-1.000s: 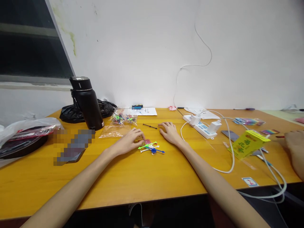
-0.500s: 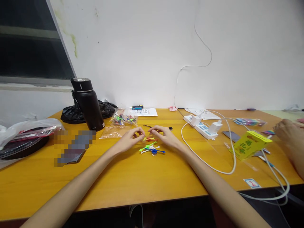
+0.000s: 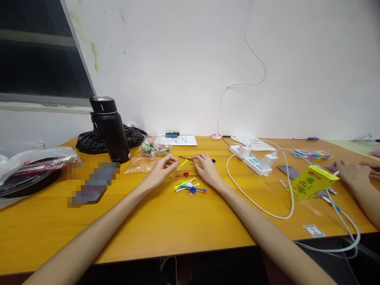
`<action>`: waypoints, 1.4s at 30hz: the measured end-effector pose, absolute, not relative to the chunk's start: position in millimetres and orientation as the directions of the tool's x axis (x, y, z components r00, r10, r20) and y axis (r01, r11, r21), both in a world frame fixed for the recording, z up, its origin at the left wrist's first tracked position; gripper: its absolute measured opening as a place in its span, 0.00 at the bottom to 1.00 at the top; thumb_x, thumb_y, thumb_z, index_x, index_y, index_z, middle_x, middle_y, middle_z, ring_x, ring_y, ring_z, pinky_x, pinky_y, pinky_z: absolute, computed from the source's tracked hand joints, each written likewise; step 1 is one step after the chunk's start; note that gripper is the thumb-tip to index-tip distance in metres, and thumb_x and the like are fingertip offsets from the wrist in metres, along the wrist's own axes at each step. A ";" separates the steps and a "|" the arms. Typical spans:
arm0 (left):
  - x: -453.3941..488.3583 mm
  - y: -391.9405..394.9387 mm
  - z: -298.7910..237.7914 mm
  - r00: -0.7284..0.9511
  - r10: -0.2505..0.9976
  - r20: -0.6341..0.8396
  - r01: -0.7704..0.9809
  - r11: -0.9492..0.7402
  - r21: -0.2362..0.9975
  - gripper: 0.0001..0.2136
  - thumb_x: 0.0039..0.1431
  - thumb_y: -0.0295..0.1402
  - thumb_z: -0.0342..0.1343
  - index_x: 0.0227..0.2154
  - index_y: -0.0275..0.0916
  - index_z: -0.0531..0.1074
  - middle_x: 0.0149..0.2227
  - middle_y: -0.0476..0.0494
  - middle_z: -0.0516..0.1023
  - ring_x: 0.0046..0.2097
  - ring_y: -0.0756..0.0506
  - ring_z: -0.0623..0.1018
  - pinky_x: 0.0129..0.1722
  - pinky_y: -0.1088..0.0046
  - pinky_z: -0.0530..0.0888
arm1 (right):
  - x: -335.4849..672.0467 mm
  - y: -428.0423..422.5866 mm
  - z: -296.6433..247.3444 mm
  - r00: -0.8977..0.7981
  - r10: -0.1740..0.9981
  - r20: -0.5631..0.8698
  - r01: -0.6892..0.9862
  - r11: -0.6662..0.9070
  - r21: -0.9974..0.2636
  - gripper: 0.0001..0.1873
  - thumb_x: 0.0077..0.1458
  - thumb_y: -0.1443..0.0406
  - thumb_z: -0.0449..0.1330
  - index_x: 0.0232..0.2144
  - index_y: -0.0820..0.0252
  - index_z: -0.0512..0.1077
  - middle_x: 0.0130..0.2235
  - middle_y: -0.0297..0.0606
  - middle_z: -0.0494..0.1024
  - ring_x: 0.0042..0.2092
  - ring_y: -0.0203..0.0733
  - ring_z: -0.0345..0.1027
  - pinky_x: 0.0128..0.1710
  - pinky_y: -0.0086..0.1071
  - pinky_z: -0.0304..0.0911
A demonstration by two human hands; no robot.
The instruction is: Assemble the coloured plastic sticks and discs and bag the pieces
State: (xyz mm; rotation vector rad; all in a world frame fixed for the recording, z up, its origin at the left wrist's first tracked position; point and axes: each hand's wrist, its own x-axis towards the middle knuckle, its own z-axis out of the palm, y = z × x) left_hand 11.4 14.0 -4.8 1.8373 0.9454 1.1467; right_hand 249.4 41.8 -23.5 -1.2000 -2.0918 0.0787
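Observation:
My left hand (image 3: 162, 171) is closed, thumb and fingers pinching a yellow plastic spinner arrow (image 3: 182, 163) that points up to the right. My right hand (image 3: 206, 170) is open, its fingertips at the right end of a black spinner arrow (image 3: 184, 158) lying on the table; whether they press on it is hard to see. Between the hands lies a red spinner arrow (image 3: 186, 174). Nearer me, a green spinner arrow (image 3: 187, 183), a white one (image 3: 196, 185) and a blue one (image 3: 192, 190) lie crossed together.
A clear bag (image 3: 148, 149) of colourful parts lies behind my left hand. On the left stand a black bottle (image 3: 110, 130) and a pixelated phone (image 3: 95, 186). To the right are a power strip (image 3: 252, 160), white cables, a yellow box (image 3: 311, 183) and another person's hands (image 3: 353, 174).
The yellow arrow, mostly hidden before, now shows in my left hand. My right hand has moved away from it onto the black arrow's end. The other person's hands have shifted left.

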 end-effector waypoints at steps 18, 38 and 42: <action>14.5 11.0 -4.4 0.188 0.982 0.002 -0.382 0.071 0.921 0.12 0.52 0.37 0.66 0.36 0.40 0.73 0.45 0.46 0.76 0.42 0.49 0.78 0.40 0.76 0.71 | 241.5 99.1 -42.9 -0.471 0.745 0.473 0.691 0.645 -0.327 0.10 0.66 0.65 0.57 0.44 0.57 0.78 0.43 0.40 0.74 0.47 0.43 0.68 0.50 0.34 0.62; 15.3 17.7 -6.9 0.172 0.985 -0.017 -0.553 0.111 0.826 0.05 0.55 0.30 0.66 0.35 0.36 0.80 0.45 0.44 0.80 0.47 0.49 0.77 0.53 0.73 0.73 | 236.6 62.1 -22.1 -0.355 0.742 0.568 0.714 0.608 -0.347 0.05 0.65 0.66 0.58 0.41 0.59 0.74 0.43 0.40 0.75 0.48 0.44 0.67 0.51 0.36 0.61; 15.3 17.2 -6.5 0.184 0.982 -0.043 -0.526 0.135 0.840 0.10 0.57 0.33 0.66 0.40 0.37 0.80 0.46 0.42 0.80 0.46 0.50 0.77 0.45 0.76 0.73 | 243.8 70.7 -32.4 -0.346 0.800 0.490 0.757 0.547 -0.359 0.04 0.61 0.69 0.61 0.39 0.59 0.76 0.40 0.40 0.76 0.46 0.44 0.68 0.46 0.34 0.61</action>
